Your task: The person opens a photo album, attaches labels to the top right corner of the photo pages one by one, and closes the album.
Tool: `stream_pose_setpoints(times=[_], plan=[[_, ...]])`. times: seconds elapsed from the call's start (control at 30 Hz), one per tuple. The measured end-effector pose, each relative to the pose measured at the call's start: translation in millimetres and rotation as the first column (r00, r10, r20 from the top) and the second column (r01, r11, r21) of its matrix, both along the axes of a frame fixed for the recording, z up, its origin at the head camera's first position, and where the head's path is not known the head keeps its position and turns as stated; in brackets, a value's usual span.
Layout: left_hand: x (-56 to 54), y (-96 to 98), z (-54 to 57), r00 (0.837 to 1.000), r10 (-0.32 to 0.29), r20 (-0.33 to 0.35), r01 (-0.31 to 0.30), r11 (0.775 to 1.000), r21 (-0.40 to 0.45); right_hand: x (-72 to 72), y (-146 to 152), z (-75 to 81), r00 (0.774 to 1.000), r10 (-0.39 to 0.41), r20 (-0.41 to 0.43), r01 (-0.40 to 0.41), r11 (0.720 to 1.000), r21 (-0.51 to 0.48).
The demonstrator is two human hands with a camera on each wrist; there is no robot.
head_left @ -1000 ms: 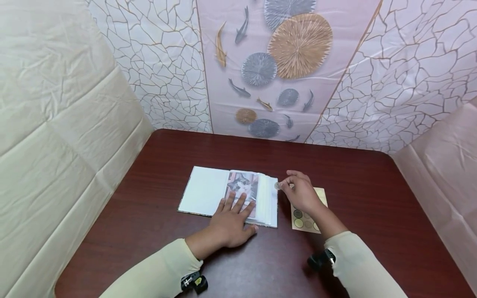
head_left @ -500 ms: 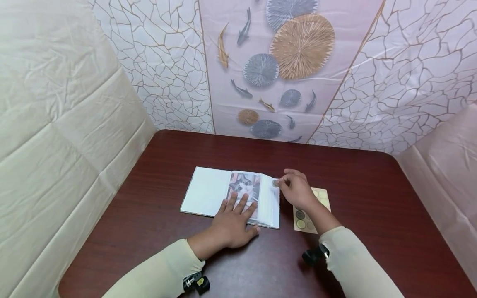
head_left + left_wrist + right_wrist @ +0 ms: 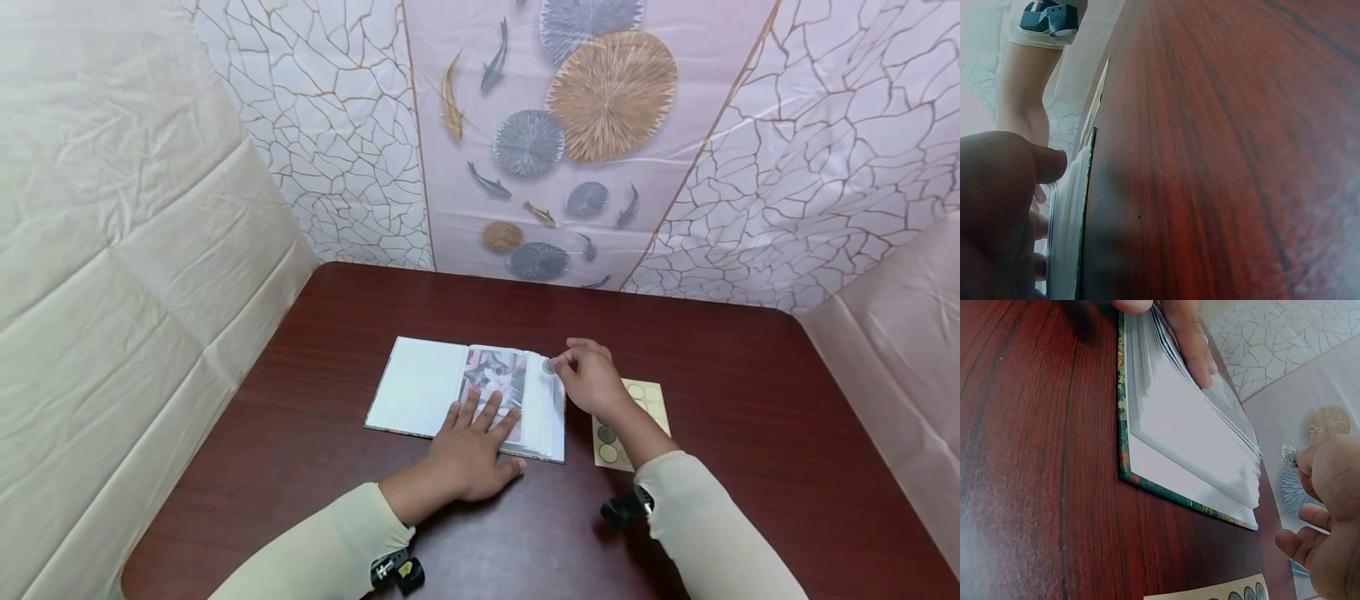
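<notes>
A photo album [image 3: 417,385] lies open on the table, with a cat photo [image 3: 497,372] showing in its sleeve. My left hand [image 3: 468,458] rests flat on the photo page, fingers spread over its lower part. Over the album's upper right corner, my right hand [image 3: 592,379] pinches a small round sticker [image 3: 1288,455] between thumb and finger. In the right wrist view the sticker stands a little above the page stack [image 3: 1191,425]. Partly hidden under the right forearm is a cream sticker sheet [image 3: 651,398] with round stickers.
A dark red-brown wooden table [image 3: 315,492] carries everything. Behind it hangs a patterned cloth [image 3: 495,192], and a cream cloth [image 3: 150,250] covers the left side. Each wrist wears a small black camera.
My right hand has moved slightly left with the sticker, from beside the album's right edge to above its upper right pages. The left hand stays on the photo page.
</notes>
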State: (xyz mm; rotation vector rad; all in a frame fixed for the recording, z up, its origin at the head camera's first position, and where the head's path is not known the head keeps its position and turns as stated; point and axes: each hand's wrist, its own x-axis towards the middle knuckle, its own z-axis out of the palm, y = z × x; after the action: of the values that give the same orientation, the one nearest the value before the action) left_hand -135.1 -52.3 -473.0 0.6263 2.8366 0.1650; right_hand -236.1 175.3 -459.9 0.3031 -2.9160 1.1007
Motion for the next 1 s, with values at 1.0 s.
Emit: stream_pose_setpoints(times=[1.0], plan=[[-0.3, -0.1, -2.7, 1.0, 0.0, -0.012, 0.0, 1.0, -0.015, -16.3, -14.1, -1.6, 1.0, 0.016, 0.001, -0.016, 0.999, 0.051]])
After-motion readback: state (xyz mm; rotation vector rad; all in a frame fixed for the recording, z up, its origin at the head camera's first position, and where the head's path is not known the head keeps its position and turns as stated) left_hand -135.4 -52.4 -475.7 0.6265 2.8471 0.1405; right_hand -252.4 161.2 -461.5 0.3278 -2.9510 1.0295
